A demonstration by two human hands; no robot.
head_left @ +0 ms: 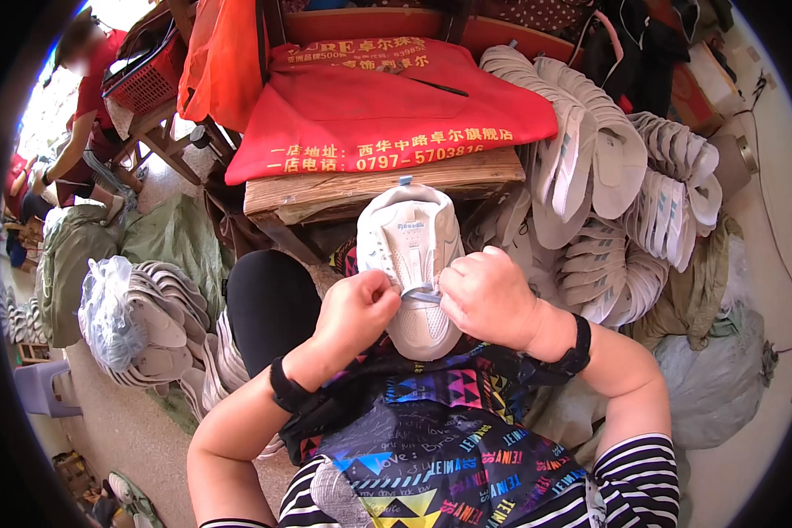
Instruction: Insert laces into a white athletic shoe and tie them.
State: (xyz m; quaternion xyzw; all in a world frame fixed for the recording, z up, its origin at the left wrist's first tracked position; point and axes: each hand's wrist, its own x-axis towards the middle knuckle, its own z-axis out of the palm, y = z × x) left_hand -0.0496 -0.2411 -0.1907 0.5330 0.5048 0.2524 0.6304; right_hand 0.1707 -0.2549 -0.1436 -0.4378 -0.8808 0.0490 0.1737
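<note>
Between the two hands, at the centre of my remote head view, I locate a white sneaker upper [414, 238]. Take its middle as the clock centre. Its toe points to 6 o'clock, above the patterned apron [475, 431]; its heel end, fitted with a small blue-grey tab [405, 180], points to 12 o'clock. A blue-grey shoelace [425, 297] crosses the lower part of the throat.

Left hand [358, 308]: positioned at 8 o'clock. Thumb and forefinger are together at the left end of the shoelace; I cannot tell whether it lies between them. Right hand [493, 295]: positioned between 3 and 4 o'clock. Fingers are clamped on the shoelace at its right end. Each wrist carries a black wristband [292, 385].

Surroundings, read clockwise. At 12 o'clock, I see a wooden stool [484, 173] bearing a red printed cloth [370, 110], with a slim black tool [440, 86] on top. Between 1 and 3 o'clock: nested rows of sneaker uppers [625, 167]. Between 3 and 4: a grey plastic sack [717, 378]. At 9 o'clock: a nested stack of uppers [163, 326], partly covered by a clear plastic bag [110, 317]; an olive-green sack [172, 233] lies near it. At 10 o'clock: a co-worker [92, 97] and a red plastic basket [145, 88].
</note>
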